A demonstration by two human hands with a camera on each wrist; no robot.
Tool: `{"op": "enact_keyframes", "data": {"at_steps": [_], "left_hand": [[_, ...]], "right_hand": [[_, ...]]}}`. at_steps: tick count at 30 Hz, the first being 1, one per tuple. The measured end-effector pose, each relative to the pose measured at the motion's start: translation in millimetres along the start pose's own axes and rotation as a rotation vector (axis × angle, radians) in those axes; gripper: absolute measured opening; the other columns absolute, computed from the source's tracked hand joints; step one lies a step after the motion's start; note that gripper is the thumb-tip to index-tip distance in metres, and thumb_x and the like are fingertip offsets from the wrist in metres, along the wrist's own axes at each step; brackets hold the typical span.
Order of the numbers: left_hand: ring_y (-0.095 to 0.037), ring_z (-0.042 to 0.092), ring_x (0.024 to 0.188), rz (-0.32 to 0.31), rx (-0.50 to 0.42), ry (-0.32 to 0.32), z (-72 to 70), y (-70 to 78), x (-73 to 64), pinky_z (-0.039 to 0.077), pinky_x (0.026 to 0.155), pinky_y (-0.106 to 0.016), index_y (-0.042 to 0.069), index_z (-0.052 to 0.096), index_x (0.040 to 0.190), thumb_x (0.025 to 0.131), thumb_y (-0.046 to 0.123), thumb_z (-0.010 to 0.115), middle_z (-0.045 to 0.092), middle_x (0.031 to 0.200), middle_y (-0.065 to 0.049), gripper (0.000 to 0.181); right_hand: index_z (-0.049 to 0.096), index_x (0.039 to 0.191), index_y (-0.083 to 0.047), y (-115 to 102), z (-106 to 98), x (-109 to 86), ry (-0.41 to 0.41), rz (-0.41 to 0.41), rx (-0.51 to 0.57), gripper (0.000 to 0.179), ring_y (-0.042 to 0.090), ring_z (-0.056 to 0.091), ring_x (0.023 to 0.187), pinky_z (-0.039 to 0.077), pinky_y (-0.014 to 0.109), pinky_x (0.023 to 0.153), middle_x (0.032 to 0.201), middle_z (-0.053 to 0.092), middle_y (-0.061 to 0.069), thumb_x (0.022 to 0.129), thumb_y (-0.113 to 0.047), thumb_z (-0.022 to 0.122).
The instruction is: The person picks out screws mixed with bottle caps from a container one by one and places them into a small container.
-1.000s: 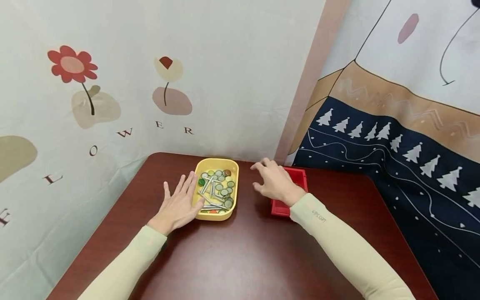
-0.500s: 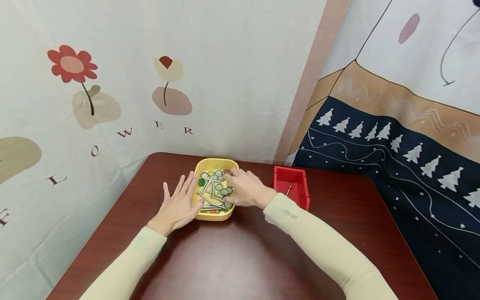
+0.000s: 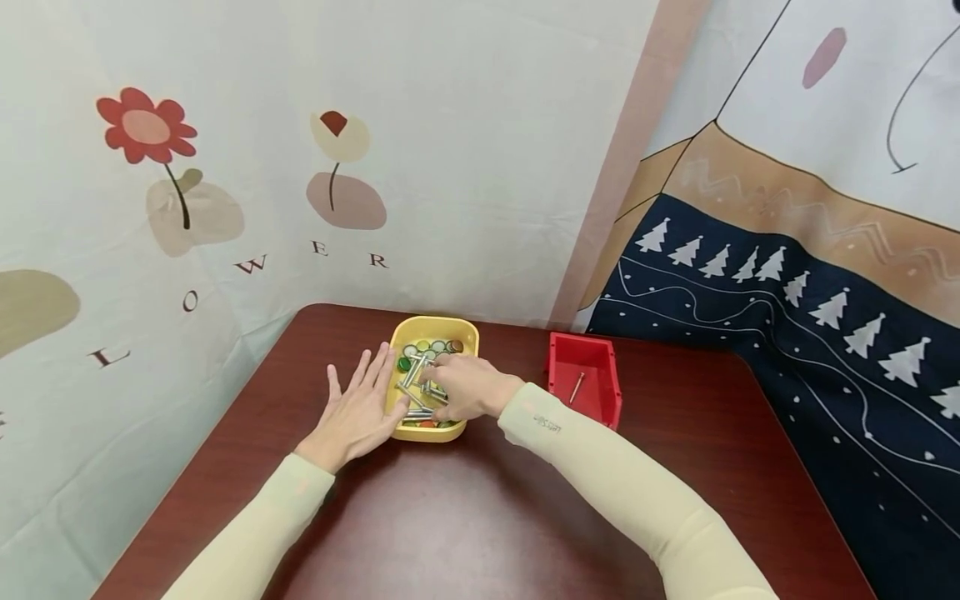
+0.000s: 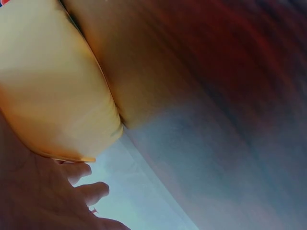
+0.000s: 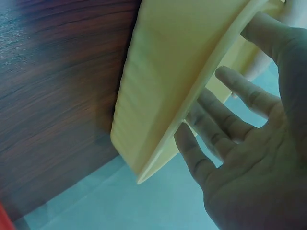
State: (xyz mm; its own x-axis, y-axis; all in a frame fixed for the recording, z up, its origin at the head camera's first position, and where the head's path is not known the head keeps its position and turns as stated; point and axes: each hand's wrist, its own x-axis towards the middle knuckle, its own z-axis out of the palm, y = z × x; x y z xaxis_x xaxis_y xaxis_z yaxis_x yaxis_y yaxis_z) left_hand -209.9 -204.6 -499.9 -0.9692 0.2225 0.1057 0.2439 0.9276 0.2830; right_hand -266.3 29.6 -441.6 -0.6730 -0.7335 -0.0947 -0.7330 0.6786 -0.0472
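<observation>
The right hand (image 3: 471, 387) had come into the yellow box (image 3: 427, 434), so screws (image 3: 412, 370) were near; its fingers seemed apart. The left hand (image 3: 352, 417), fingers straight, touched the box.

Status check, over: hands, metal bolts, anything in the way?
Left hand against yellow tray, fingers straight. Right hand over tray, fingers at metal bolts, no grip visible. Round caps among them, possibly in the way. One bolt in red bin.

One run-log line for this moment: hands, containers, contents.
left hand: spread at left rim of yellow tray | right hand: fingers inside yellow tray | yellow tray: metal screws, round caps | red bin: one screw visible
</observation>
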Motion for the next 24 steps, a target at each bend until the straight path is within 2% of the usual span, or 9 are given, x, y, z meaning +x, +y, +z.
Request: {"op": "enact_keyframes", "data": {"at_steps": [3, 7, 10, 13, 15, 19, 24], "left_hand": [[-0.047, 0.013, 0.184, 0.001, -0.003, -0.001, 0.0, -0.6, -0.7, 0.000, 0.133, -0.095, 0.008, 0.015, 0.188, 0.118, 0.049, 0.050, 0.010, 0.199, -0.012, 0.088], [-0.047, 0.012, 0.184, 0.001, -0.011, -0.005, 0.0, -0.6, -1.4, -0.001, 0.133, -0.095, 0.009, 0.014, 0.188, 0.118, 0.048, 0.050, 0.010, 0.199, -0.012, 0.088], [-0.047, 0.012, 0.184, 0.001, -0.013, -0.006, 0.2, -0.7, -2.0, -0.002, 0.133, -0.095, 0.009, 0.014, 0.188, 0.118, 0.048, 0.050, 0.010, 0.199, -0.013, 0.088], [-0.047, 0.012, 0.184, 0.003, -0.014, -0.006, 0.0, -0.5, -2.8, -0.002, 0.133, -0.095, 0.009, 0.015, 0.188, 0.118, 0.048, 0.050, 0.010, 0.199, -0.013, 0.088], [-0.047, 0.012, 0.184, 0.003, -0.010, -0.004, -0.1, -0.5, -3.3, -0.001, 0.133, -0.095, 0.009, 0.015, 0.188, 0.118, 0.047, 0.050, 0.011, 0.199, -0.013, 0.088], [-0.047, 0.012, 0.184, 0.001, -0.004, 0.000, 0.1, -0.8, -3.4, -0.001, 0.133, -0.095, 0.009, 0.016, 0.188, 0.118, 0.047, 0.050, 0.012, 0.199, -0.013, 0.087], [-0.047, 0.013, 0.184, 0.003, -0.003, 0.006, -0.1, 0.0, -2.4, -0.002, 0.133, -0.095, 0.008, 0.017, 0.188, 0.118, 0.048, 0.051, 0.013, 0.198, -0.013, 0.087]], "right_hand": [[0.076, 0.154, -0.024, -3.6, 0.5, 3.2, -0.024, -0.015, 0.017, 0.061, 0.019, 0.077, 0.121, 0.069, 0.044, 0.098, 0.144, 0.077, 0.003, 0.099, -0.045, 0.092], [0.080, 0.145, -0.019, -6.2, 2.3, 6.2, -0.042, -0.048, 0.028, 0.051, 0.015, 0.072, 0.109, 0.065, 0.036, 0.091, 0.127, 0.078, 0.000, 0.099, -0.038, 0.093], [0.082, 0.142, -0.017, -8.0, 4.0, 8.2, -0.060, -0.076, 0.021, 0.047, 0.014, 0.072, 0.108, 0.064, 0.032, 0.095, 0.123, 0.082, -0.001, 0.100, -0.034, 0.092], [0.082, 0.143, -0.015, -9.4, 5.9, 10.3, -0.077, -0.092, 0.006, 0.046, 0.015, 0.076, 0.112, 0.064, 0.030, 0.103, 0.129, 0.085, -0.001, 0.101, -0.031, 0.092], [0.082, 0.144, -0.015, -10.2, 6.8, 11.6, -0.085, -0.091, 0.003, 0.047, 0.015, 0.077, 0.114, 0.064, 0.030, 0.105, 0.132, 0.085, -0.001, 0.101, -0.030, 0.092], [0.082, 0.143, -0.016, -11.8, 7.9, 13.8, -0.104, -0.069, -0.012, 0.045, 0.013, 0.076, 0.108, 0.065, 0.028, 0.099, 0.126, 0.084, -0.003, 0.101, -0.029, 0.094], [0.084, 0.137, -0.023, -14.5, 8.8, 13.6, -0.128, -0.022, -0.058, 0.039, 0.014, 0.077, 0.111, 0.066, 0.033, 0.097, 0.124, 0.083, -0.004, 0.099, -0.025, 0.095]]}}
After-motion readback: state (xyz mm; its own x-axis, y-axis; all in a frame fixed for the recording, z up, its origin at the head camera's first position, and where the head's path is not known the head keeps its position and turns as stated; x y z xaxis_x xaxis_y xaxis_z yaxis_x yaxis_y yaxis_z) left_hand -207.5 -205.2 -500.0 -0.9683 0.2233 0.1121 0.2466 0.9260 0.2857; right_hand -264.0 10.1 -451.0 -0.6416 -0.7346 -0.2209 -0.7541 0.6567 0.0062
